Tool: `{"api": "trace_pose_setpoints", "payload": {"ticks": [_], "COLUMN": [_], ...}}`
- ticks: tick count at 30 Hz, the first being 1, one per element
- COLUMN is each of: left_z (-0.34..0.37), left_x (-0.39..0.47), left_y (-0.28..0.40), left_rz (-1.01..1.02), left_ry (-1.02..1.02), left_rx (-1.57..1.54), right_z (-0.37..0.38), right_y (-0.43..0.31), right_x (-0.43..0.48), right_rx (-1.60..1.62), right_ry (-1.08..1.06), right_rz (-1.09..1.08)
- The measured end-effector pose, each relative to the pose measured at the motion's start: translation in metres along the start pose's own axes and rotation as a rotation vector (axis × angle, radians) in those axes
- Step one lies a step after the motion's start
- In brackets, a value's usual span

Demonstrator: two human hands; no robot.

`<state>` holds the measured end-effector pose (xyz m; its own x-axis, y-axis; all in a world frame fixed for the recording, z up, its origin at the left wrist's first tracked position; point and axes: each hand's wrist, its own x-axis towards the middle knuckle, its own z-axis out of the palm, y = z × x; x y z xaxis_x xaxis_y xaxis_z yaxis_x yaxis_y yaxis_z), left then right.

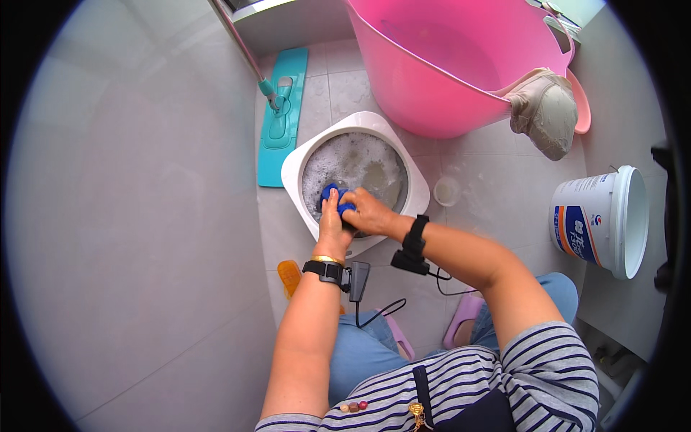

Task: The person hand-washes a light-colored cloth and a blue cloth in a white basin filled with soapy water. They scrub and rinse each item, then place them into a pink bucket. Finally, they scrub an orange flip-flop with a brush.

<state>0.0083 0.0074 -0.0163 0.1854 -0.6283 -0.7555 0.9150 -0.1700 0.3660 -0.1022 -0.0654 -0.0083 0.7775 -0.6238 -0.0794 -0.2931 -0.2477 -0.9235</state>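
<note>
A white basin (418,189) with rounded corners stands on the tiled floor, filled with foamy, cloudy water. Over its near side, my left hand (333,224) and my right hand (367,210) meet on a bunched blue cloth (329,190). My right fingers are curled tightly around part of the cloth. The left hand lies against it, palm turned toward the right, thumb side up; its grip is partly hidden. Dark fabric shows below the hands, and whether it belongs to the blue cloth cannot be told.
A teal flat mop (282,119) lies left behind the basin. A large pink tub (432,102) stands behind, a beige padded garment (545,113) over its rim. At right are a small clear cup (447,191) and a white bucket (621,221); an orange brush-like object (289,276) lies near left.
</note>
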Motion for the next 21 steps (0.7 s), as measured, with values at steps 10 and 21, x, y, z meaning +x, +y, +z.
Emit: {"api": "trace_pose_setpoints", "payload": {"ticks": [10,21], "left_z": [0.016,0.026], "left_x": [-0.015,-0.022], "left_y": [0.006,0.002], "left_rz": [0.116,0.208], "left_ry": [0.025,0.146], "left_rx": [-0.009,0.352], "right_z": [-0.009,-0.035], "right_y": [-0.061,0.023], "right_x": [-0.013,0.047], "right_rx": [-0.163,-0.578], "right_ry": [0.118,0.015], "right_rz": [-0.196,0.195]}}
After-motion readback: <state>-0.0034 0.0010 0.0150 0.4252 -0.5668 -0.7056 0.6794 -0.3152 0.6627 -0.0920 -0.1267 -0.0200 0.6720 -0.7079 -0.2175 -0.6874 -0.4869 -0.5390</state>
